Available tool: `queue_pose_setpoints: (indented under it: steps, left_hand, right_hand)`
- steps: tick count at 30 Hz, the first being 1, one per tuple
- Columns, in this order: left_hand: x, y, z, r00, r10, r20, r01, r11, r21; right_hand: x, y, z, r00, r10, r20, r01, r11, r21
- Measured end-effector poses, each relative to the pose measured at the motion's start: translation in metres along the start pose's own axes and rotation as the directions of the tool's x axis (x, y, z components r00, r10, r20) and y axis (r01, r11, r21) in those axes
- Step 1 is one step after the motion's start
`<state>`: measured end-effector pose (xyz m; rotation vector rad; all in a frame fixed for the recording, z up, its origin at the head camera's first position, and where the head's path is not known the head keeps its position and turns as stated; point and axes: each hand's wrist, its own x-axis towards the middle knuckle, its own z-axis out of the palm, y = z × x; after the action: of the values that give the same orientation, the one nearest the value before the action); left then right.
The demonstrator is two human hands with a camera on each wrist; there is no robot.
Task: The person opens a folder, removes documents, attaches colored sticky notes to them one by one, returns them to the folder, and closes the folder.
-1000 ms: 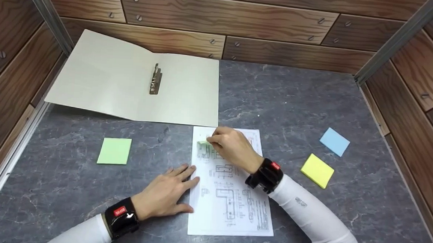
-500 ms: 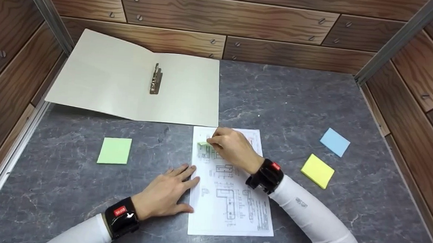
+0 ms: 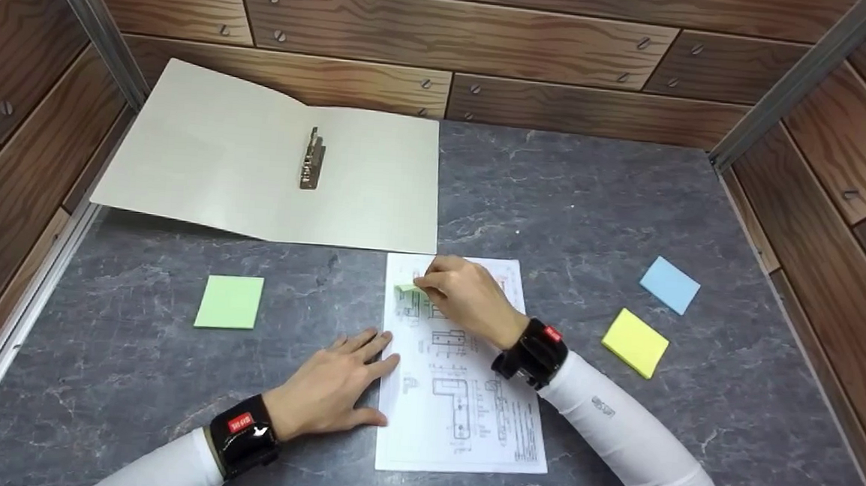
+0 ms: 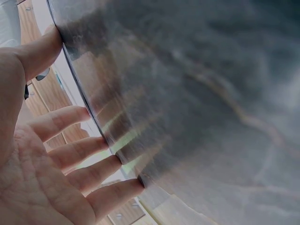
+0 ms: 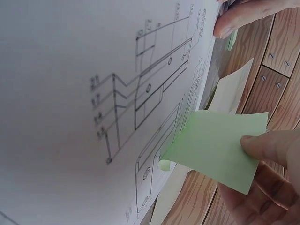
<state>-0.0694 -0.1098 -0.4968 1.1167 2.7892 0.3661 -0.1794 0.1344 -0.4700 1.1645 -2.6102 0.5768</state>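
A sheet of paper with technical drawings [image 3: 420, 445] lies in front of the person. Near its top left, the right hand [image 3: 471, 294] pinches a green sticky note [image 5: 211, 145] between thumb and fingers. In the right wrist view the note stands up from the sheet, its lower edge at the paper. The left hand [image 3: 334, 387] lies with fingers spread, fingertips at the sheet's left edge. In the left wrist view its straight fingers [image 4: 84, 152] touch the dark tabletop.
An opened white binder [image 3: 368, 194] with a metal ring clip [image 3: 312, 160] lies at the back left. A green sticky note pad [image 3: 229, 302] is on the left. Blue [image 3: 669, 284] and yellow [image 3: 635, 342] pads lie on the right. Wood-patterned walls [image 3: 453, 30] enclose the table.
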Motion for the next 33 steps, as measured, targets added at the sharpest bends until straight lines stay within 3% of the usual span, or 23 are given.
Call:
queue_pose_setpoints:
  steps: [33]
  left_hand:
    - [-0.0004, -0.0002, 0.0001, 1.0, 0.01, -0.01, -0.01, 1.0, 0.014]
  right_hand:
    - [-0.0051, -0.0045, 0.0097, 0.977, -0.106, 0.188, 0.112, 0.994, -0.022]
